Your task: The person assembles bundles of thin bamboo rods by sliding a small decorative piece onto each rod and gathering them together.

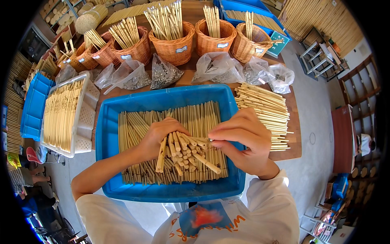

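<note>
My left hand is closed round a loose bundle of thin bamboo sticks, their cut ends fanned toward me. The bundle is held over a blue plastic tub, where many more bamboo sticks lie in rows. At the bundle's right side, my right hand pinches a tiny silvery piece between thumb and forefinger. That piece is at the end of one stick pointing right; whether it sits on the stick is too small to tell. The other fingers of my right hand are curled.
Behind the tub stand clear plastic bags of small metal parts and wicker baskets of upright sticks. A pile of sticks lies on the wooden table at right. To the left are a white crate and blue trays.
</note>
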A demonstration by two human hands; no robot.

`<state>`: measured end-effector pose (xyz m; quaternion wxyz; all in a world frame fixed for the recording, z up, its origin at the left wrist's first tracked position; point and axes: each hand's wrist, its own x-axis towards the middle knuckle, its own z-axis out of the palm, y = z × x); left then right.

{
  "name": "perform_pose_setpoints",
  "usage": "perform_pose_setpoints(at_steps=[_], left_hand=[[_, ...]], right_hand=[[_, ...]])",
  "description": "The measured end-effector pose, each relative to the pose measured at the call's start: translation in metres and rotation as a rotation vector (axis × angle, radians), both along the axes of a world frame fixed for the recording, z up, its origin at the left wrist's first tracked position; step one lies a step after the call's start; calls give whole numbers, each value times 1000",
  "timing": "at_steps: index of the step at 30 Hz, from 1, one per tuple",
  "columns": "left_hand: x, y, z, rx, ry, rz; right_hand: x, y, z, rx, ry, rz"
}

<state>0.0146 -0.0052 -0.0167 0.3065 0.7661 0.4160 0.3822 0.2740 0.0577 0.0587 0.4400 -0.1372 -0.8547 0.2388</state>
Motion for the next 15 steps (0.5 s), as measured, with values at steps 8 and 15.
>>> perform_pose_setpoints(at_steps=[8, 15], left_hand=[[1, 0, 0, 5, -6, 9], [-3, 0, -2, -9, -12, 21]], right_hand=[[1, -1, 1, 85, 13, 81], [7, -2, 4, 30, 90, 28]])
